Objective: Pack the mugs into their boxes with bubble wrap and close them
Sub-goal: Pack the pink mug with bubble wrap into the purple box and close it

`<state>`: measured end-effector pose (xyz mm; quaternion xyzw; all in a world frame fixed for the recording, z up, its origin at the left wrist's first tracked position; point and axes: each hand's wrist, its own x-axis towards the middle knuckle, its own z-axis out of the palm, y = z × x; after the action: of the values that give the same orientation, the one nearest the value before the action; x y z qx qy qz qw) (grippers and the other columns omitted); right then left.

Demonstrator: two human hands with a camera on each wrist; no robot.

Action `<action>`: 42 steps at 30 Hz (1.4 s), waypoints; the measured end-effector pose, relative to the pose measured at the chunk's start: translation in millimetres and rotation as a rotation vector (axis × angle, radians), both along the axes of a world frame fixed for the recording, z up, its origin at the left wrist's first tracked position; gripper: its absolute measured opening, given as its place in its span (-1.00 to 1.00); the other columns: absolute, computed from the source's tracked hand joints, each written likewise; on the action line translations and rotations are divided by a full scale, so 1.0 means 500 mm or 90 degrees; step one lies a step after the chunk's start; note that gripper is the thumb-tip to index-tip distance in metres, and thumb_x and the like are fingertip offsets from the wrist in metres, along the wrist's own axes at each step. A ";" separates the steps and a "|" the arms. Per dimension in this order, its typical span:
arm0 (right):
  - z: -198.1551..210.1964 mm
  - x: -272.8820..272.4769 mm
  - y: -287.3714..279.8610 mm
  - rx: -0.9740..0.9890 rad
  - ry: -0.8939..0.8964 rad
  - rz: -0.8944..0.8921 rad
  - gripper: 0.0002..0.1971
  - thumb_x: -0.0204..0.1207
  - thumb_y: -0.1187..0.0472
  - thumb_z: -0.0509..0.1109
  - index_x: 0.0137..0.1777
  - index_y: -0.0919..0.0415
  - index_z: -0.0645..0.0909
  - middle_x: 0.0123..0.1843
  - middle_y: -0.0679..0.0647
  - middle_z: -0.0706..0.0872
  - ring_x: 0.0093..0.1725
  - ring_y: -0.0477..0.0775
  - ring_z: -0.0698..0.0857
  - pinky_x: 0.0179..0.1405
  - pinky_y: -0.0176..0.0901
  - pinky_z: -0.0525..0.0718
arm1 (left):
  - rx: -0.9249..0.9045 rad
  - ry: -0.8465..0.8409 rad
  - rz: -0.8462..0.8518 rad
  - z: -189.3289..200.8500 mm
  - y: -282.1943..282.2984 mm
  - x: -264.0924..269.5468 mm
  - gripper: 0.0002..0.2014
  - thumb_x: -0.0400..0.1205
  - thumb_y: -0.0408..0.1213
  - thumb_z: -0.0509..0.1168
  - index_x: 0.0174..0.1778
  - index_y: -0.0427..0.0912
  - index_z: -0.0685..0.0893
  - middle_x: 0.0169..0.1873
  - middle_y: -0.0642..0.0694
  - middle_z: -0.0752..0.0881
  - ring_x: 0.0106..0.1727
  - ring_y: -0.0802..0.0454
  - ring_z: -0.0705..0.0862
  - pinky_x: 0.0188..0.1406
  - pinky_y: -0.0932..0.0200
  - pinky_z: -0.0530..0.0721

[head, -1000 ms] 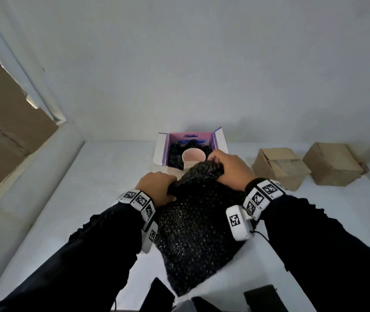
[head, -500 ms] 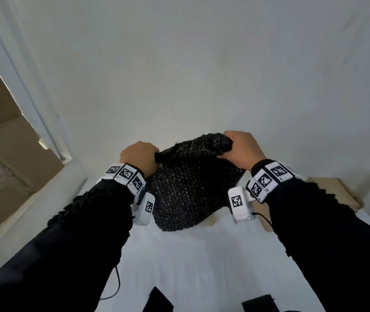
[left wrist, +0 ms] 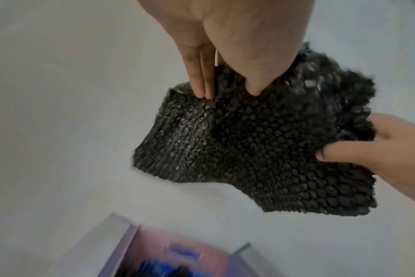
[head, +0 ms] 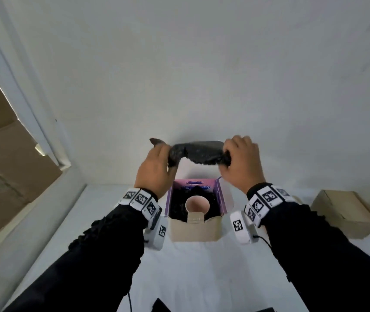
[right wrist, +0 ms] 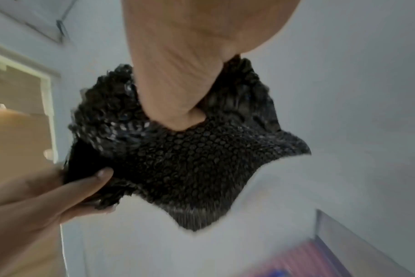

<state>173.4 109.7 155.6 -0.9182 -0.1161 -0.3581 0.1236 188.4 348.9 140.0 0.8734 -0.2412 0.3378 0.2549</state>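
Both hands hold a black bubble wrap sheet [head: 198, 153] up in the air, above and behind the open box [head: 195, 228]. My left hand [head: 157, 170] pinches its left end, my right hand [head: 240, 161] grips its right end. The wrist views show the bubble wrap [left wrist: 268, 142] [right wrist: 178, 159] hanging between thumbs and fingers. The box has a purple inner lid [head: 194, 184] and stands on the white table. Inside it a mug [head: 197, 204] with a pale pink interior stands upright, ringed by more black bubble wrap [head: 177, 203].
Two shut brown cardboard boxes are on the right; one [head: 344, 212] shows fully, the other is mostly hidden behind my right wrist. A white wall rises behind the table [head: 202, 266]. At left is a window frame [head: 28, 122] with brown cardboard beyond.
The hands lifted the bubble wrap off the table and carried it forward over the box. It is now bunched shorter between them, and the box with the mug shows again.
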 end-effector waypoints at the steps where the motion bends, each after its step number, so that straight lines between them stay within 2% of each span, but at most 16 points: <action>1: -0.031 -0.001 0.003 -0.039 0.073 0.009 -0.71 0.21 0.05 0.36 -0.09 0.09 0.44 -0.08 0.01 0.51 -0.02 0.13 0.44 -0.10 -0.01 0.37 | 0.041 0.046 0.007 -0.032 -0.003 0.004 -0.72 0.54 -0.27 0.27 0.13 -0.29 0.56 0.05 -0.25 0.63 0.00 -0.22 0.61 -0.24 0.00 0.61; 4: -0.113 -0.006 0.015 -0.110 0.256 0.031 -0.55 0.20 -0.16 0.10 0.04 0.03 0.45 -0.03 -0.04 0.48 0.06 0.14 0.42 0.02 0.06 0.39 | 0.139 0.233 0.018 -0.106 -0.019 0.010 -0.78 0.61 -0.21 0.24 0.09 -0.25 0.55 0.05 -0.28 0.62 0.05 -0.27 0.59 -0.12 -0.05 0.59; 7: -0.159 -0.001 0.017 -0.096 0.368 0.055 -0.63 0.34 -0.10 0.19 0.10 0.02 0.50 0.02 -0.03 0.60 0.09 0.14 0.50 0.01 0.02 0.42 | 0.266 0.336 0.029 -0.154 -0.032 0.012 -0.78 0.68 -0.19 0.14 0.10 -0.21 0.58 0.06 -0.24 0.63 0.08 -0.20 0.59 -0.03 -0.03 0.60; 11: -0.201 0.009 0.029 -0.088 0.398 0.076 -0.73 0.44 0.27 0.34 0.02 0.01 0.34 -0.07 0.02 0.54 -0.18 0.19 0.58 -0.38 -0.08 0.31 | 0.472 0.351 0.055 -0.189 -0.040 0.009 -0.78 0.59 -0.36 0.13 0.10 -0.16 0.59 0.04 -0.20 0.65 0.08 -0.18 0.60 0.02 0.02 0.57; 14: -0.227 0.010 0.045 -0.157 0.410 0.051 -0.76 0.49 0.33 0.30 0.13 0.10 0.50 0.05 0.09 0.52 -0.12 0.25 0.62 -0.34 -0.07 0.35 | 0.559 0.302 0.049 -0.204 -0.036 0.010 -0.76 0.54 -0.31 0.16 0.13 -0.13 0.53 -0.10 -0.16 0.70 0.04 -0.18 0.58 -0.04 0.03 0.46; 19: -0.239 0.019 0.061 -0.193 0.511 0.102 -0.69 0.46 -0.09 0.41 0.12 0.01 0.61 0.02 0.03 0.66 0.00 0.18 0.69 -0.12 -0.08 0.56 | 0.598 0.217 0.018 -0.212 -0.006 0.023 -0.83 0.26 -0.10 0.32 -0.26 0.00 0.62 -0.54 0.05 0.65 -0.27 -0.10 0.58 -0.24 0.07 0.41; 22: -0.229 0.021 0.064 -0.116 0.577 0.136 -0.41 0.14 -0.55 0.39 -0.33 0.01 0.57 -0.28 -0.04 0.68 -0.29 -0.03 0.65 -0.29 -0.13 0.55 | 0.629 0.247 0.010 -0.211 0.000 0.016 -0.68 0.47 0.15 0.24 -0.11 0.01 0.71 -0.26 0.04 0.72 -0.02 -0.08 0.57 -0.01 0.02 0.36; 24: -0.218 0.014 0.072 -0.120 0.621 0.141 -0.30 0.05 -0.63 0.37 -0.40 0.08 0.56 -0.42 -0.06 0.64 -0.41 -0.06 0.59 -0.33 -0.12 0.57 | 0.615 0.244 0.010 -0.218 -0.002 0.015 -0.49 0.49 0.34 0.13 0.02 0.02 0.70 -0.10 0.02 0.70 0.09 -0.07 0.54 0.10 -0.01 0.36; 26: -0.216 0.008 0.082 -0.170 0.652 0.134 -0.37 0.20 -0.56 0.37 -0.37 0.08 0.56 -0.43 -0.08 0.60 -0.38 -0.05 0.57 -0.24 -0.11 0.55 | 0.618 0.242 0.008 -0.223 -0.008 0.008 -0.39 0.49 0.42 0.03 0.04 0.02 0.70 -0.05 0.00 0.67 0.13 -0.07 0.51 0.11 0.00 0.37; 29: -0.224 0.003 0.084 -0.280 0.596 0.096 -0.47 0.51 -0.46 0.10 -0.10 0.00 0.58 -0.17 -0.02 0.67 0.01 0.07 0.58 0.25 0.07 0.35 | 0.601 0.258 0.003 -0.231 -0.011 0.003 -0.41 0.57 0.23 -0.12 0.00 -0.03 0.73 -0.08 -0.01 0.71 0.13 -0.08 0.49 0.02 0.05 0.42; 32: -0.236 -0.009 0.081 -0.288 0.602 0.052 -0.40 0.65 -0.30 -0.07 0.24 0.15 0.56 0.15 0.16 0.73 0.23 0.15 0.61 0.39 0.09 0.24 | 0.594 0.254 -0.030 -0.225 -0.017 0.003 -0.87 0.52 -0.16 0.26 -0.11 -0.06 0.68 -0.28 -0.04 0.73 -0.03 -0.05 0.61 -0.30 0.15 0.44; 34: -0.240 -0.017 0.084 -0.290 0.632 0.059 -0.38 0.67 -0.25 -0.13 0.26 0.20 0.56 0.17 0.18 0.73 0.23 0.14 0.61 0.40 0.10 0.22 | 0.608 0.237 -0.048 -0.233 -0.022 -0.002 -0.89 0.31 -0.15 0.42 -0.33 -0.05 0.65 -0.55 -0.03 0.65 -0.40 -0.02 0.65 -0.48 0.26 0.42; 36: -0.241 -0.015 0.090 -0.293 0.672 0.065 -0.38 0.69 -0.21 -0.16 0.22 0.19 0.60 0.15 0.15 0.73 0.19 0.11 0.61 0.43 0.13 0.19 | 0.577 0.229 -0.098 -0.252 -0.024 -0.007 -0.82 0.39 -0.09 0.26 -0.45 -0.08 0.61 -0.61 -0.03 0.62 -0.53 -0.06 0.62 -0.31 0.20 0.58; 37: -0.241 -0.012 0.092 -0.292 0.689 0.066 -0.40 0.69 -0.18 -0.17 0.15 0.17 0.63 0.09 0.12 0.73 0.13 0.10 0.60 0.44 0.16 0.17 | 0.563 0.250 -0.111 -0.256 -0.024 -0.011 -0.69 0.48 -0.07 0.06 -0.45 -0.10 0.61 -0.55 -0.05 0.66 -0.45 -0.09 0.64 0.00 0.07 0.60; 39: -0.242 -0.007 0.091 -0.295 0.685 0.064 -0.45 0.68 -0.10 -0.14 0.00 0.15 0.67 -0.07 0.04 0.66 0.02 0.06 0.52 0.43 0.20 0.15 | 0.594 0.278 -0.095 -0.251 -0.027 -0.014 -0.45 0.52 -0.08 -0.30 -0.35 -0.13 0.61 -0.35 -0.06 0.74 -0.21 -0.12 0.65 0.45 -0.13 0.25; 42: -0.244 0.000 0.076 -0.324 0.595 0.027 -0.53 0.65 -0.06 -0.04 -0.01 0.11 0.70 0.00 -0.01 0.65 0.19 0.10 0.41 0.34 0.18 0.14 | 0.620 0.340 -0.037 -0.242 -0.026 0.003 -0.47 0.66 -0.09 -0.21 -0.10 -0.10 0.71 -0.10 -0.05 0.74 0.07 -0.10 0.58 0.45 -0.17 0.14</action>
<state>173.7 147.8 33.7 -0.9782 -0.1502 0.1314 -0.0575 189.9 335.7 19.3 0.9385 -0.3205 -0.0535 -0.1170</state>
